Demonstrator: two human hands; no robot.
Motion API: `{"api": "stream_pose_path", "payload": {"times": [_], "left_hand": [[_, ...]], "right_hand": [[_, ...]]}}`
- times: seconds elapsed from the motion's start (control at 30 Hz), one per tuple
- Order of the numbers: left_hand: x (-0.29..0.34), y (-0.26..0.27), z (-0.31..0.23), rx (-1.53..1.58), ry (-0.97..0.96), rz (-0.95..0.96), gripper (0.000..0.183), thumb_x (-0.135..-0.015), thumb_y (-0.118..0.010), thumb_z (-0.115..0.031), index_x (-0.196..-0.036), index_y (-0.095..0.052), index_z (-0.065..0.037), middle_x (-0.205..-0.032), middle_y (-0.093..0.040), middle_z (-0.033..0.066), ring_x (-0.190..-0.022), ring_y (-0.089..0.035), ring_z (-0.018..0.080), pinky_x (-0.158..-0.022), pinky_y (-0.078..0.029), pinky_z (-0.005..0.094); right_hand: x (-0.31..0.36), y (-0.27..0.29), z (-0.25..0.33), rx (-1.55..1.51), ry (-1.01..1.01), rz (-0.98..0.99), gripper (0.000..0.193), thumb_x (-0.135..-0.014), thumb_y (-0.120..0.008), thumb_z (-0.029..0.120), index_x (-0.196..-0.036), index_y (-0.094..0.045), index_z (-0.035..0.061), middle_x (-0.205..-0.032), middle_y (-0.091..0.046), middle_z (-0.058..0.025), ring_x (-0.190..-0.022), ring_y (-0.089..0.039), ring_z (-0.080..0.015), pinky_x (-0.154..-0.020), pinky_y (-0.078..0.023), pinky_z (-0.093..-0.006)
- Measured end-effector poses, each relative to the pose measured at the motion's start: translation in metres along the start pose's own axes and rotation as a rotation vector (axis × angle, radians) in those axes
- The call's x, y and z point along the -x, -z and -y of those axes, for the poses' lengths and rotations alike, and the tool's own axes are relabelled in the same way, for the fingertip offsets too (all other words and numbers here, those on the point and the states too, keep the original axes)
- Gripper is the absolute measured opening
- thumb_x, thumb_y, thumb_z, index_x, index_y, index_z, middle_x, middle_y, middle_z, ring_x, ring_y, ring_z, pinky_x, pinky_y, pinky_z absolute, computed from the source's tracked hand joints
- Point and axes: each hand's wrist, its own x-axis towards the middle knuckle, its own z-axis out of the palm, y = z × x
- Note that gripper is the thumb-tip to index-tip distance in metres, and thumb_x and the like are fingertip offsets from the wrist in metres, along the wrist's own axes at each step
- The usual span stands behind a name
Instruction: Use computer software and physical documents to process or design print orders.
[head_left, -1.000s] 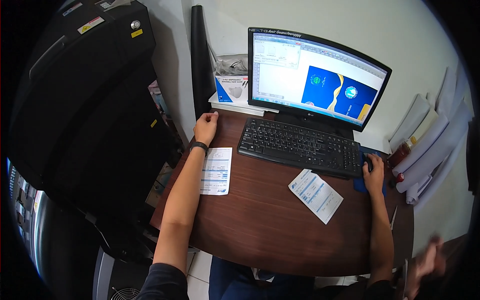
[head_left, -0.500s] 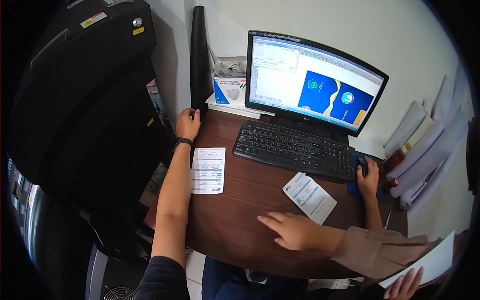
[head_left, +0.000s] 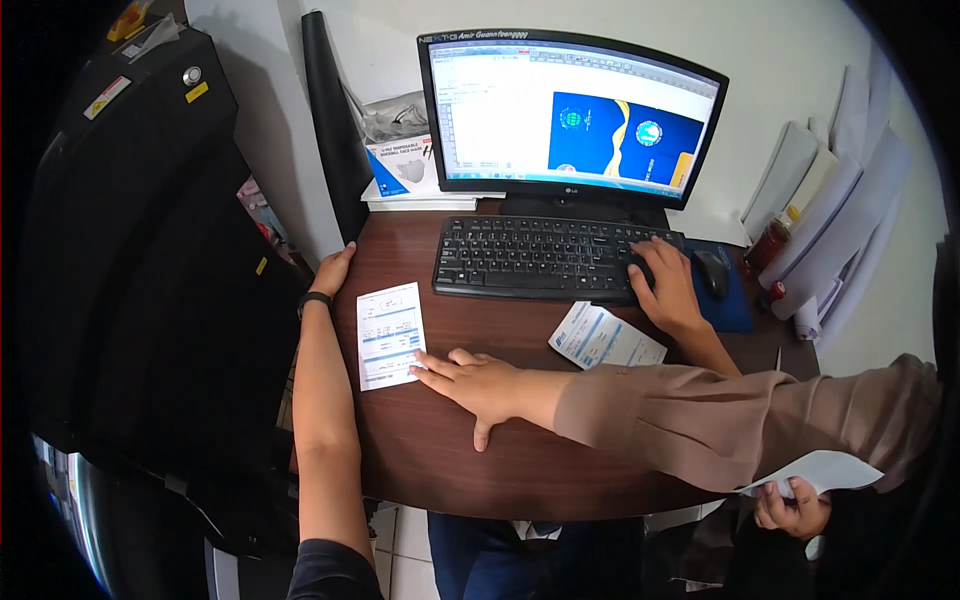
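My left hand, with a black band at the wrist, grips the left edge of the brown table; some of its fingers are hidden. My right hand lies over the right end of the black keyboard, its fingers apart on the keys. Just right of it, the black mouse sits on a blue mouse pad. A printed form lies near my left forearm. Partly under my right forearm is a second folded paper form. The monitor shows a blue and yellow design.
Another person's brown-sleeved arm reaches across from the right, its hand touching the left form. That person's other hand holds a white paper. A face mask box, rolled papers and a dark bottle line the back. A big black machine stands left.
My right hand has left the mouse for the keyboard's right end. My left hand has come nearer along the table edge. The other person's hand has moved left onto the left form.
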Motion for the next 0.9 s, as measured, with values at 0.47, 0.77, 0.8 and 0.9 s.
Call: {"api": "stream_pose_path", "payload": {"times": [0.47, 0.77, 0.8, 0.9], "left_hand": [[0.002, 0.001, -0.004, -0.03, -0.011, -0.012, 0.078, -0.1, -0.054, -0.06, -0.128, -0.066, 0.011, -0.127, -0.068, 0.0253, -0.12, -0.065, 0.0331, -0.105, -0.045, 0.0365], [0.008, -0.022, -0.034, -0.421, -0.204, -0.265, 0.062, -0.097, -0.059, -0.054, -0.117, -0.072, 0.003, -0.119, -0.071, 0.0269, -0.113, -0.068, 0.0405, -0.099, -0.05, 0.0414], [0.034, -0.008, -0.032, -0.586, -0.266, -0.393, 0.048, -0.096, -0.062, -0.046, -0.112, -0.073, -0.002, -0.115, -0.071, 0.0252, -0.11, -0.066, 0.0439, -0.095, -0.052, 0.0469], [0.039, -0.031, -0.04, -0.635, -0.566, -0.444, 0.039, -0.097, -0.063, -0.039, -0.11, -0.072, -0.003, -0.112, -0.07, 0.0223, -0.107, -0.065, 0.0429, -0.093, -0.052, 0.0496]], "right_hand": [[0.102, -0.074, 0.006, 0.247, 0.269, -0.379, 0.035, -0.099, -0.049, 0.023, -0.121, -0.063, -0.0008, -0.133, -0.06, -0.0268, -0.126, -0.059, -0.0394, -0.109, -0.048, -0.0472], [0.21, 0.027, -0.007, -0.689, -0.213, -0.309, 0.041, -0.085, -0.07, 0.012, -0.125, -0.066, 0.0061, -0.1, -0.071, -0.0074, -0.089, -0.066, -0.0177, -0.083, -0.054, -0.034], [0.218, 0.04, -0.029, -0.889, -0.264, -0.529, 0.03, -0.086, -0.064, 0.009, -0.114, -0.069, 0.0031, -0.098, -0.069, -0.0053, -0.09, -0.065, -0.0124, -0.081, -0.054, -0.0333], [0.219, 0.018, -0.148, 0.104, -0.672, -1.273, 0.019, -0.095, -0.061, 0.009, -0.113, -0.061, 0.003, -0.123, -0.061, -0.0177, -0.123, -0.055, -0.0385, -0.105, -0.042, -0.0452]]}}
